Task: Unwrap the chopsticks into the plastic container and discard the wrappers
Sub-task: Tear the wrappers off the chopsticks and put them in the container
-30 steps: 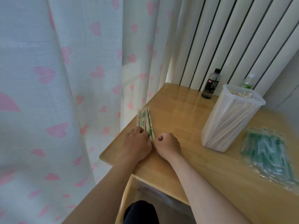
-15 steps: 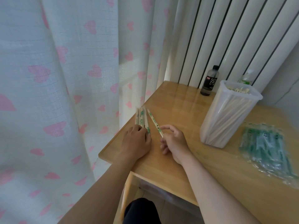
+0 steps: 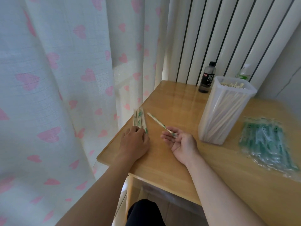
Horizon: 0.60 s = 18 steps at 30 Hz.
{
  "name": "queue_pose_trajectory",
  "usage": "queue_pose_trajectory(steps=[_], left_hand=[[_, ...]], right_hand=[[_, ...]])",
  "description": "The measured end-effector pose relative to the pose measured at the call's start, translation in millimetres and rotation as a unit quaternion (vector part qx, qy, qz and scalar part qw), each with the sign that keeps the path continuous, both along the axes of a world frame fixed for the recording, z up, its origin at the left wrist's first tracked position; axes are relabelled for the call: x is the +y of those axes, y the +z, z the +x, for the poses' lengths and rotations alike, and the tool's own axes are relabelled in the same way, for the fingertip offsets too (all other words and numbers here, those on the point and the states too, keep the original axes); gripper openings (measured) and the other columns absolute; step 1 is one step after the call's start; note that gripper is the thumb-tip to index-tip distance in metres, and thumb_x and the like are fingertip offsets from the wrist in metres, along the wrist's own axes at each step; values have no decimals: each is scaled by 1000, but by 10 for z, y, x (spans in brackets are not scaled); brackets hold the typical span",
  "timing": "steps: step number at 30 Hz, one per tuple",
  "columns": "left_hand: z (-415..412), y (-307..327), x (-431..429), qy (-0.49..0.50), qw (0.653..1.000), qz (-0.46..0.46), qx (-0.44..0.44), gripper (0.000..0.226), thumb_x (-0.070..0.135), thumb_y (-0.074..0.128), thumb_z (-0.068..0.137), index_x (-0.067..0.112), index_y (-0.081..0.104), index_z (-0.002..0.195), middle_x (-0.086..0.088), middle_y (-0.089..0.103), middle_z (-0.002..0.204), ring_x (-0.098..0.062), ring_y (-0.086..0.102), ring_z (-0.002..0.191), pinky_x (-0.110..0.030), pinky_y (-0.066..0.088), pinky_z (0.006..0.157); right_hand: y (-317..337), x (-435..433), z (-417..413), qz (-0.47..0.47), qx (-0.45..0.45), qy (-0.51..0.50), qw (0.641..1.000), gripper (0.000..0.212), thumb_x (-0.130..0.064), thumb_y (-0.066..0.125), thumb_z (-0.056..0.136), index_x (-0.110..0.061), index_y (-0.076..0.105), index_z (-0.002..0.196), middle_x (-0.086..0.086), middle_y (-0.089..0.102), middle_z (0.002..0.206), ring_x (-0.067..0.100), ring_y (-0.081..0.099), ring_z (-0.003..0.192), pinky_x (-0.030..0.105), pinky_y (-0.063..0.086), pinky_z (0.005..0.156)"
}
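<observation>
Right hand (image 3: 180, 141) (palm up) holds one wrapped chopstick pair (image 3: 158, 123); left hand (image 3: 135, 141) rests flat, fingers relaxed, on the wrapped bundle (image 3: 139, 118).

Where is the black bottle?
In the head view, the black bottle stands at the far edge of the table, just left of the plastic container, before the white radiator.

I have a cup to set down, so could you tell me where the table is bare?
Bare tabletop lies between the wrapped chopsticks, the dark bottle and the plastic container. Crowded: wrapper pile at right; left hand and right hand at the near corner.
</observation>
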State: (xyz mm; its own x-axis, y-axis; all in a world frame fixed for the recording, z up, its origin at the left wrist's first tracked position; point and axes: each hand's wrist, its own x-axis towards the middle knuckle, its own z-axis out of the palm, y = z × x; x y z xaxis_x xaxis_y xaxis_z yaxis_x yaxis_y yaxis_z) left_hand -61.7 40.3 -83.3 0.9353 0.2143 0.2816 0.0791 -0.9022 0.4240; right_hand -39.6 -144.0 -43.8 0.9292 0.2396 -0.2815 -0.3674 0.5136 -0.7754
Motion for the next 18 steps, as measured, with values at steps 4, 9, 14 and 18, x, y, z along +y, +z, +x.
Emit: queue_pose_trajectory(steps=[4, 9, 14, 18], left_hand=[[3, -7, -3, 0, 1000, 4, -4, 37, 38, 39, 101, 21, 69, 115, 0, 60, 125, -22, 52, 117, -36, 40, 101], [-7, -16, -4, -3, 1000, 3, -8, 39, 40, 38, 101, 21, 68, 118, -1, 59, 129, -23, 51, 119, -39, 42, 102], [-39, 30, -14, -9, 1000, 15, -21, 44, 41, 38, 99, 19, 64, 128, -5, 57, 135, -26, 51, 125, -43, 43, 105], [-143, 77, -117, -30, 993, 108, -42, 52, 41, 32, 94, 16, 59, 130, -8, 59, 136, -31, 55, 124, -46, 43, 103]], right_hand=[[-49, -18, 15, 38, -16, -11, 999, 37, 20, 40, 96, 3, 65, 117, 20, 76, 95, 29, 76, 82, 26, 62, 64], [-95, 21, 35, 19, -24, -72, 997, 21, 3, 63, 96, -6, 71, 113, 10, 73, 90, 22, 70, 77, 28, 57, 60], [74, -25, 48, -66, -67, -195, 976, 11, -12, 74, 93, -7, 76, 103, 3, 74, 102, 16, 68, 90, 32, 59, 72], [385, -329, 17, -135, -136, -270, 943, 5, -13, 73, 95, -10, 76, 93, 1, 75, 83, 11, 71, 73, 28, 59, 68]])
